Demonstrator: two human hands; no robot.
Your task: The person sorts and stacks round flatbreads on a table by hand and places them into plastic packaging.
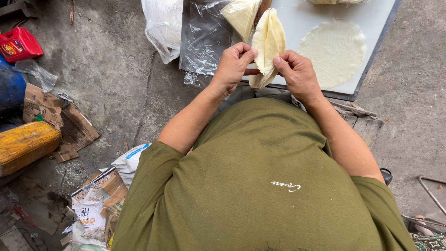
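**Folded dough sheet pinched up over the white board**

So the main thing here is a pale yellow, thin folded dough sheet, held upright in the air right over the near edge of the flat white work board. Both hands are clamped on it: the left hand has thumb and fingertips closed on its left edge, and the right hand pinches the right edge the same way, fingers pressed together on the sheet. The lower tip of the fold hangs down between the two hands.

On the board, to the right of the hands, lies a round flat pale dough sheet, not touching anything. At the board's far left corner sits another folded pale dough wedge, close behind the held one.

Just left of the board there's crumpled clear plastic wrap and a whitish plastic bag on the grey concrete floor. Well left of the board: torn brown cardboard, a yellow jerrycan on its side and a small red plastic container.
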